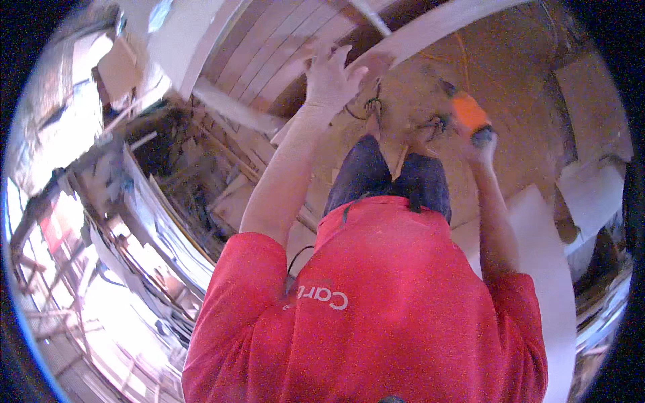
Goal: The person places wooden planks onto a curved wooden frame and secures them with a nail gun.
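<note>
My left hand [330, 79] is raised ahead of me with its fingers spread and nothing in it. Close beyond it lies a panel of brownish wooden slats [269, 50]. On the right, my right hand [480, 144] is wrapped round an orange and black hand-held power tool [470, 113]. Motion blurs the tool, so its exact kind and its tip cannot be made out. It is held above the brown floor [504, 74], out to the right of my legs.
An orange cord [462, 54] trails over the floor. A pale curved board edge [437, 33] crosses the far side. Wood scraps and long strips [222, 144] crowd the left. A white sheet [531, 232] lies at my right, with brown boards [591, 101] beyond.
</note>
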Available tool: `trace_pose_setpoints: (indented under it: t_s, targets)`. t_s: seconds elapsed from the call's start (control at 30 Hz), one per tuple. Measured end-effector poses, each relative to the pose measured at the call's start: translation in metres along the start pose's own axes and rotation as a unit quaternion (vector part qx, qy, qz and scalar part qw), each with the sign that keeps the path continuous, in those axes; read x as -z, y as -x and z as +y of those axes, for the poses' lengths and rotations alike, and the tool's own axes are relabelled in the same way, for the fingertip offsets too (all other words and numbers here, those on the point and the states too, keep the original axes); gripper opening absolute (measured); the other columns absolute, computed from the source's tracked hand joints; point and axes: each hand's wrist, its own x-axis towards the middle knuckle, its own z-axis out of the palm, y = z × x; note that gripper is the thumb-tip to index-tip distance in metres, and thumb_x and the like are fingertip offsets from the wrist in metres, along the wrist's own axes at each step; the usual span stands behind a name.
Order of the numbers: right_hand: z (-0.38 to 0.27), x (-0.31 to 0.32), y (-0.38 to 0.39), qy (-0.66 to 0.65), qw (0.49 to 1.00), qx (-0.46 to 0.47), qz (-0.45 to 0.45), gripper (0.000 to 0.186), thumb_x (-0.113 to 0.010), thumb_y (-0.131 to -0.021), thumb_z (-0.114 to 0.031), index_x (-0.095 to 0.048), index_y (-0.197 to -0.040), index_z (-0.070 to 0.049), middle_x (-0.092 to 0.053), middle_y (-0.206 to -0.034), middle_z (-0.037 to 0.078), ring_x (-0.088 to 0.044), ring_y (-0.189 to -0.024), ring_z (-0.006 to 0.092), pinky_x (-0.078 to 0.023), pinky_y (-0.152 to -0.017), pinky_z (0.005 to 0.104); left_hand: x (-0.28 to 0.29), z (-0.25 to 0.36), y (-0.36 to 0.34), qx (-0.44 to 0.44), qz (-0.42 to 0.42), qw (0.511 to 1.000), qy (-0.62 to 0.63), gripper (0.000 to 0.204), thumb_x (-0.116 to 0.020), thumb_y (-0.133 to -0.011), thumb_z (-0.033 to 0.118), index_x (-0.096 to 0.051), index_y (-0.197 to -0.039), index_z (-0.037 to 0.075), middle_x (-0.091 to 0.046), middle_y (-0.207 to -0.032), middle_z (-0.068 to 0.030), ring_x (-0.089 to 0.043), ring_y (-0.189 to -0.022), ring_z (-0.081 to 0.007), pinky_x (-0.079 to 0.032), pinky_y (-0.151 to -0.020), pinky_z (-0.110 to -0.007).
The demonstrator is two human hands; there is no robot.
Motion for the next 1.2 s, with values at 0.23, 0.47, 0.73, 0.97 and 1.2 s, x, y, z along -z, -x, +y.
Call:
trace_pose_setpoints:
  t_s: [0.23,0.47,0.73,0.97,1.2]
  targets:
    - [0.013,0.064,0.076,0.102,0.988,-0.062,0.093,0.023,-0.076,-0.087,-0.019,-0.067,-0.101,-0.004,-0.067,-0.095,0.002,-0.062,-0.083,0.0180,-0.052,-0.071,0.0334,0.121,-0.093,0.058,0.117,-0.022,0.988,0.094,0.018,-0.070,-0.089,0.018,-0.072,-0.100,0.003,-0.069,-0.093,-0.0164,-0.070,-0.080,-0.0323,-0.055,-0.071,-0.040]
    - [-0.002,0.015,0.185,-0.084,0.918,-0.127,0.367,0.040,-0.077,-0.089,-0.021,-0.063,-0.123,-0.003,-0.067,-0.116,0.007,-0.065,-0.096,0.0175,-0.056,-0.079,0.0336,0.098,-0.104,0.044,-0.005,-0.217,0.973,0.080,0.038,-0.074,-0.084,0.040,-0.072,-0.094,0.003,-0.070,-0.095,-0.0172,-0.070,-0.086,-0.0347,-0.055,-0.077,-0.045]
    - [-0.070,-0.123,0.331,-0.250,0.789,-0.309,0.469,0.043,-0.079,-0.086,-0.031,-0.052,-0.116,-0.015,-0.055,-0.083,0.002,-0.049,-0.054,0.0145,-0.046,-0.047,0.0275,0.050,-0.124,0.059,-0.163,-0.329,0.926,-0.092,0.058,-0.067,-0.083,0.055,-0.060,-0.112,0.005,-0.070,-0.104,-0.0234,-0.069,-0.097,-0.0428,-0.054,-0.084,-0.051]
    - [-0.113,-0.213,0.396,-0.264,0.768,-0.254,0.525,0.035,-0.076,-0.090,-0.012,-0.063,-0.121,-0.003,-0.065,-0.108,0.002,-0.060,-0.086,0.0114,-0.051,-0.070,0.0286,0.041,-0.155,0.075,-0.188,-0.392,0.898,-0.071,0.068,-0.072,-0.079,0.041,-0.047,-0.131,0.004,-0.065,-0.118,-0.0275,-0.063,-0.113,-0.0445,-0.049,-0.097,-0.052]
    - [-0.099,-0.261,0.435,-0.204,0.799,-0.268,0.499,0.039,-0.076,-0.089,-0.010,-0.062,-0.125,-0.002,-0.066,-0.111,0.003,-0.059,-0.088,0.0111,-0.051,-0.075,0.0276,0.024,-0.185,0.056,-0.304,-0.357,0.882,-0.031,0.073,-0.080,-0.072,0.031,-0.045,-0.131,0.005,-0.062,-0.121,-0.0267,-0.061,-0.116,-0.0437,-0.049,-0.101,-0.051]
